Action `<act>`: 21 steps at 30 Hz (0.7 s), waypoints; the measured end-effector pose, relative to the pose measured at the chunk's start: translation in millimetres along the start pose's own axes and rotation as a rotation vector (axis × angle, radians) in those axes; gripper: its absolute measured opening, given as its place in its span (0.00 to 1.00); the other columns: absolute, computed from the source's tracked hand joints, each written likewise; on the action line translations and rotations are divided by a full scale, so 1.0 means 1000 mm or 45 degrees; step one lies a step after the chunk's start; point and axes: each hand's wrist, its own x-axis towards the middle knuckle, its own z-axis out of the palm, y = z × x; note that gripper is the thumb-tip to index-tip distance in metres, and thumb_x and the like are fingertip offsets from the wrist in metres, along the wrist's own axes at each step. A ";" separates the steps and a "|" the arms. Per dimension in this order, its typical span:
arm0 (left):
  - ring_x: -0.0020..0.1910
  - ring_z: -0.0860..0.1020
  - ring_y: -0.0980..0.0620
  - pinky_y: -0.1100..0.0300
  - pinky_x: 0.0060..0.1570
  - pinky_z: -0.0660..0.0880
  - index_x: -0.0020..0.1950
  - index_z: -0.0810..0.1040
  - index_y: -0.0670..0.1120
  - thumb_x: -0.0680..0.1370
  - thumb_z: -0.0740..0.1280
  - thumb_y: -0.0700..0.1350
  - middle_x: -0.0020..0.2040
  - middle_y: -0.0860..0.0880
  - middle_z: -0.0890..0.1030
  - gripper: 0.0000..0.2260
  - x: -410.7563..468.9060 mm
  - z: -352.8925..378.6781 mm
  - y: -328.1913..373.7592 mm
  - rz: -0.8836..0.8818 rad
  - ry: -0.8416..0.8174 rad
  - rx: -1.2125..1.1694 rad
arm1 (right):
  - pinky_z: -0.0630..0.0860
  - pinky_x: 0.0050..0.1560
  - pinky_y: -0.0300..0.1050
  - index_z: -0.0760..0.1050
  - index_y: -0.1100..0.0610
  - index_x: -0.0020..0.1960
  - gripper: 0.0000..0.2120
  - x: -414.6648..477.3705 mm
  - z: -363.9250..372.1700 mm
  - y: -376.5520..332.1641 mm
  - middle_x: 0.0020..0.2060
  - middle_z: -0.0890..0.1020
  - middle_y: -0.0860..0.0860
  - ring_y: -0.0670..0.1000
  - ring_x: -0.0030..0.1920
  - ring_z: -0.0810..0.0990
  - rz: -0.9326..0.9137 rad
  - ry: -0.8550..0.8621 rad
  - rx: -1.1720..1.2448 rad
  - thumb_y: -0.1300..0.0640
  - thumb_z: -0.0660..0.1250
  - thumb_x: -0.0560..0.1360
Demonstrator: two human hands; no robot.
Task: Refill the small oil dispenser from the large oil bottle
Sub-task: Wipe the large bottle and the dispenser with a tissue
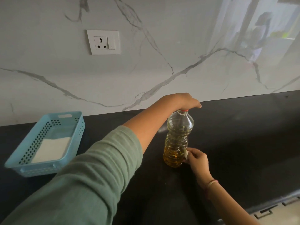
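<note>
Large oil bottle (178,140) stands upright on a black countertop (243,143), roughly in the middle of the view and well forward of the wall. It is clear ribbed plastic with golden oil filling its lower part, and the upper part looks empty.

The left hand (181,100) comes in from above on an arm in a green sleeve (97,168). It sits over the red cap (183,110), with the fingers curled down around it so that only a sliver of red shows beneath the palm. The right hand (197,157) is low against the bottle's right side. Its fingertips are drawn together, pinching a small white scrap (186,153) that touches the plastic; what the scrap is cannot be told. A thin band (212,182) circles that wrist.

The countertop is dark, matte and faintly speckled, and it runs from the left edge of the view to the right. Behind it rises a glossy white marble wall (48,46) with grey veins. A white socket plate (103,42) with one switch is set into the wall, up and to the left of the bottle. At the upper right the polished stone carries a blurred reflection of the room.

On the counter at the left, well apart from the bottle, sits a light blue perforated basket (40,172) holding a flat white sheet (52,149). At the lower right the counter's front edge drops away, with pale metal fittings (266,211) just below it.
</note>
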 end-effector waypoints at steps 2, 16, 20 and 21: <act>0.68 0.70 0.42 0.51 0.59 0.67 0.73 0.68 0.45 0.78 0.60 0.60 0.72 0.44 0.69 0.28 -0.001 0.000 0.001 0.009 -0.001 -0.007 | 0.78 0.46 0.41 0.78 0.55 0.55 0.11 -0.007 0.005 0.010 0.48 0.82 0.51 0.48 0.49 0.81 0.066 0.028 0.056 0.65 0.62 0.77; 0.68 0.70 0.43 0.52 0.58 0.67 0.73 0.68 0.46 0.79 0.60 0.59 0.71 0.45 0.71 0.26 -0.003 0.000 0.003 0.036 -0.017 -0.008 | 0.78 0.45 0.41 0.80 0.57 0.48 0.08 -0.029 0.011 0.022 0.43 0.84 0.51 0.48 0.46 0.83 0.118 0.188 0.111 0.65 0.70 0.71; 0.68 0.70 0.43 0.51 0.60 0.67 0.73 0.67 0.46 0.79 0.60 0.59 0.72 0.45 0.70 0.27 -0.001 0.001 0.003 0.039 -0.031 -0.018 | 0.76 0.42 0.39 0.81 0.57 0.49 0.07 -0.011 0.003 0.012 0.44 0.83 0.50 0.48 0.47 0.81 0.138 0.136 0.052 0.65 0.68 0.73; 0.68 0.70 0.43 0.51 0.60 0.67 0.73 0.67 0.46 0.79 0.60 0.59 0.72 0.45 0.70 0.27 -0.001 0.001 0.003 0.038 -0.032 -0.021 | 0.76 0.41 0.38 0.81 0.56 0.49 0.07 -0.005 0.002 0.010 0.44 0.83 0.50 0.48 0.47 0.81 0.149 0.101 0.017 0.64 0.68 0.73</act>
